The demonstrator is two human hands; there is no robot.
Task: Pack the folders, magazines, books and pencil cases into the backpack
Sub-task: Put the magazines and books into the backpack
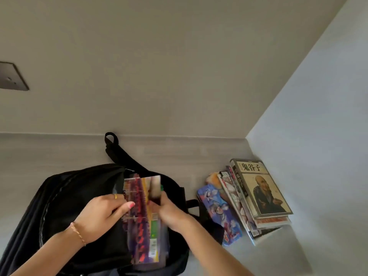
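Note:
A black backpack lies open on the grey table. A colourful magazine stands partly inside its opening, blurred by motion. My left hand holds back the front flap at the opening, fingers against the magazine's left side. My right hand grips the magazine's right edge. To the right lies a stack of books and magazines, topped by a beige book with a portrait. A blue cartoon pencil case leans against the stack's left side.
The table meets a beige wall behind and a pale wall on the right, forming a corner by the stack. A dark switch plate sits on the wall at far left. The backpack's carry loop points toward the back wall.

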